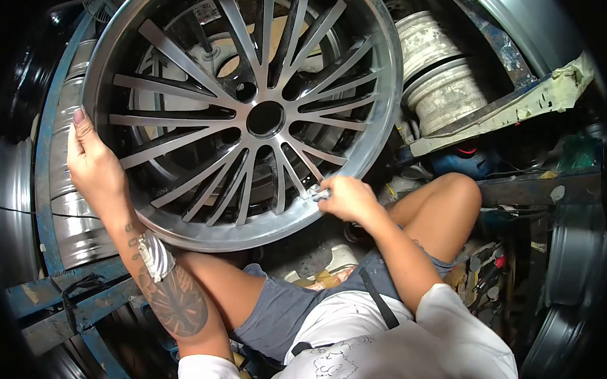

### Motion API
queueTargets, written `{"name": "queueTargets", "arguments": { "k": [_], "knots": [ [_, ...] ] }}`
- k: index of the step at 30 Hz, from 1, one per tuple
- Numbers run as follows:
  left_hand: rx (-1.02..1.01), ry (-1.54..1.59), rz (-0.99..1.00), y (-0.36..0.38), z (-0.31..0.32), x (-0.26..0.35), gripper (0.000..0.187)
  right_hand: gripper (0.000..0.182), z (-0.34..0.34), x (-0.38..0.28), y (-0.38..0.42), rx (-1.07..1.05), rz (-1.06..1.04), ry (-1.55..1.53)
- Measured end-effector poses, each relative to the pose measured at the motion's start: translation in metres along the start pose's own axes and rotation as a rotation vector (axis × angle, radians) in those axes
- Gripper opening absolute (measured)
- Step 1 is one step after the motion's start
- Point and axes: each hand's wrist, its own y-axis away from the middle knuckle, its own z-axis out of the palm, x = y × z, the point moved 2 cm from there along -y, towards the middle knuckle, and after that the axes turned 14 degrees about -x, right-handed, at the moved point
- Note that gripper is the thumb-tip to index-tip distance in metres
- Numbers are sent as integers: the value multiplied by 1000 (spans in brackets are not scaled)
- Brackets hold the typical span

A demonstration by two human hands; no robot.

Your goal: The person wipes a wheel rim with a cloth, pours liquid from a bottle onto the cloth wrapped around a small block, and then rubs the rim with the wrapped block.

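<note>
A large multi-spoke alloy wheel (pixel 266 117) with a round centre hole faces me above my lap. My left hand (pixel 95 157) grips its outer rim at the left, thumb pointing up and fingers partly hidden behind the edge. At the lower right of the rim, my right hand (pixel 344 200) is closed on a small crumpled greyish piece (pixel 317 192), which touches the inner lip near the spoke ends. A striped wrap is around my left forearm.
Worn, whitish wheels (pixel 444 91) lie stacked on a rack at the upper right, beside a taped metal bar (pixel 501 112). More rims stand at the left behind a blue frame (pixel 45 165). Tools (pixel 487 270) sit at the lower right.
</note>
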Motion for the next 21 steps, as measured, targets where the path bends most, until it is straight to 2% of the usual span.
{"name": "queueTargets", "arguments": {
  "k": [2, 5, 9, 10, 12, 16, 19, 21],
  "knots": [
    [25, -8, 28, -3, 1, -5, 64, 42, 2, -3, -3, 0, 7, 10],
    [-47, 106, 33, -7, 0, -10, 64, 41, 15, -6, -5, 51, -15, 78],
    [-39, 78, 20, -10, -1, -16, 66, 40, -17, -5, 0, -129, 58, -1],
    [-39, 79, 30, -13, -2, -19, 66, 40, -4, -7, -3, 25, -18, 127],
    [-48, 87, 47, -13, 0, -21, 67, 39, 13, -8, -5, 35, -43, 136],
    [-100, 94, -33, -11, -2, -12, 70, 39, -10, -3, -5, -61, -9, 151],
    [-106, 96, 23, -10, -2, -12, 70, 40, 7, -8, -3, -10, -17, 160],
    [-115, 85, -39, -9, -3, -10, 69, 42, 11, 1, -7, 25, -66, 151]
  ]
}}
